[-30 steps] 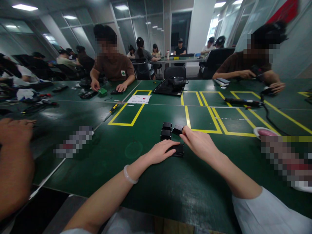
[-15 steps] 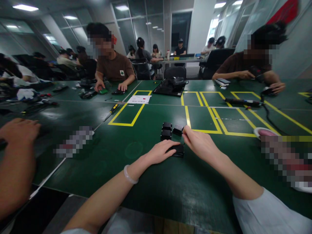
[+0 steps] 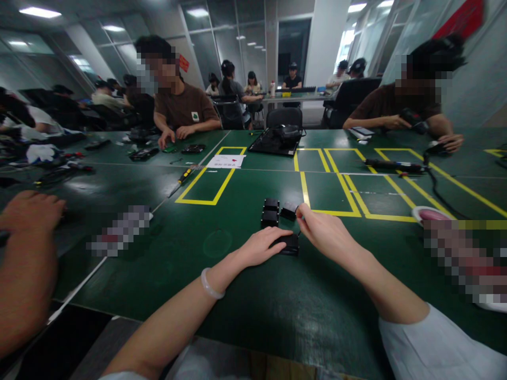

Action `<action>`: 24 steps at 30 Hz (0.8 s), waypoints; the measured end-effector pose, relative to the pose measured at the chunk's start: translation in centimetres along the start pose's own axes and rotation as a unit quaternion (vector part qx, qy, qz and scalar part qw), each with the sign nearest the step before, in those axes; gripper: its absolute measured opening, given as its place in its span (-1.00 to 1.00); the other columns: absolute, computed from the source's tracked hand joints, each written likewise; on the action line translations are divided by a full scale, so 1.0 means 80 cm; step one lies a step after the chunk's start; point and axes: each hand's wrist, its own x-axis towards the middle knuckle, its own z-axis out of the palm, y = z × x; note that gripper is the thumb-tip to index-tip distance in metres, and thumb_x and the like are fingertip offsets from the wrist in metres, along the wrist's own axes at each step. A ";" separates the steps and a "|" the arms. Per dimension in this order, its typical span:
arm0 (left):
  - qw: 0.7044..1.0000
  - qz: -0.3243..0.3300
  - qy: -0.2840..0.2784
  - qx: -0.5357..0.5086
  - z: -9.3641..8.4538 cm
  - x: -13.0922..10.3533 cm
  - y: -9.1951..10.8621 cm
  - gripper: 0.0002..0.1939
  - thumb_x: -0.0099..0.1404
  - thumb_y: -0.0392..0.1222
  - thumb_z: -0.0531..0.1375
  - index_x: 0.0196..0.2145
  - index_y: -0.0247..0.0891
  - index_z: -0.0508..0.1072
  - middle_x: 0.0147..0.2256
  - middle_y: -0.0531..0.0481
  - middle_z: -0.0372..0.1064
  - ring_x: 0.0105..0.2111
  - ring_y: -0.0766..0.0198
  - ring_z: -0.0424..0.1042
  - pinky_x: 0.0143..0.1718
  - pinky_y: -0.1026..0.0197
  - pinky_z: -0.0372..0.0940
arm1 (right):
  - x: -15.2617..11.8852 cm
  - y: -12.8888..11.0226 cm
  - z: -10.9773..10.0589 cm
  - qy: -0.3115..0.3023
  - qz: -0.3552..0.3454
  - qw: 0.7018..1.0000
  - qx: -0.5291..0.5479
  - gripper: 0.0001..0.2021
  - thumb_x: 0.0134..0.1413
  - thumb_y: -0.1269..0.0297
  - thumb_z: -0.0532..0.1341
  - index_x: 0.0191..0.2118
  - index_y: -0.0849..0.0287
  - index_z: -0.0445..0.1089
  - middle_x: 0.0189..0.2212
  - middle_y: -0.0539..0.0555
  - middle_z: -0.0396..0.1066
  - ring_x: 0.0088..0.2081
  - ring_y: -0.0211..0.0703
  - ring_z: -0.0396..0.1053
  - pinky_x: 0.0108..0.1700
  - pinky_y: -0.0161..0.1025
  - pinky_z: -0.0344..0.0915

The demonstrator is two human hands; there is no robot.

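My left hand (image 3: 263, 246) holds a flat black rectangular piece (image 3: 292, 245) against the green table, fingers along its far side and thumb nearer me. Just right of that, my right hand (image 3: 322, 228) is closed in a pinch above the piece's far right corner. A thin dark tip shows below its fingers; what they grip is too small to make out. Beyond my left fingers sit two black blocks (image 3: 271, 211), one behind the other. A third black block (image 3: 289, 210) lies askew beside my right fingertips.
Yellow tape (image 3: 336, 213) marks rectangles on the table (image 3: 245, 295). A yellow-and-black screwdriver (image 3: 185, 176) and a paper sheet (image 3: 226, 161) lie ahead left. A white-rimmed dish (image 3: 420, 215) is at right. Another person's arm (image 3: 27, 253) reaches in from the left; two co-workers sit opposite.
My hands and the black pieces stay almost where they were. Across the table, the co-worker at left has drawn one hand back from a dark part and turned slightly.
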 end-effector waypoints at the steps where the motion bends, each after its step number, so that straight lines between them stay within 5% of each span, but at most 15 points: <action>1: 1.000 0.000 0.001 -0.001 0.000 0.000 0.000 -0.61 0.46 -0.07 -0.05 0.19 -0.11 0.20 0.10 -0.02 0.29 0.05 0.16 0.29 0.11 0.10 0.18 | 0.000 0.000 0.000 0.003 -0.004 1.000 0.003 -0.82 0.30 0.29 -0.12 -0.12 0.17 0.16 -0.40 0.05 0.46 -0.44 -0.18 0.40 -0.51 -0.31 -0.08; 11: 1.000 0.005 -0.001 0.000 0.002 0.001 -0.002 -0.62 0.46 -0.08 -0.05 0.19 -0.10 0.20 0.10 0.00 0.29 0.05 0.18 0.30 0.11 0.12 0.18 | 0.000 -0.002 0.002 0.008 -0.008 1.000 -0.009 -0.76 0.33 0.15 -0.11 -0.16 0.16 0.19 -0.41 0.08 0.48 -0.42 -0.15 0.42 -0.52 -0.31 -0.10; 24: 1.000 -0.003 -0.005 -0.002 0.000 0.001 -0.001 -0.61 0.46 -0.07 -0.06 0.19 -0.11 0.20 0.10 -0.03 0.29 0.06 0.16 0.28 0.11 0.08 0.18 | -0.001 0.002 0.001 0.016 -0.004 1.000 -0.004 -0.82 0.30 0.27 -0.11 -0.16 0.16 0.18 -0.39 0.06 0.47 -0.44 -0.18 0.40 -0.51 -0.29 -0.09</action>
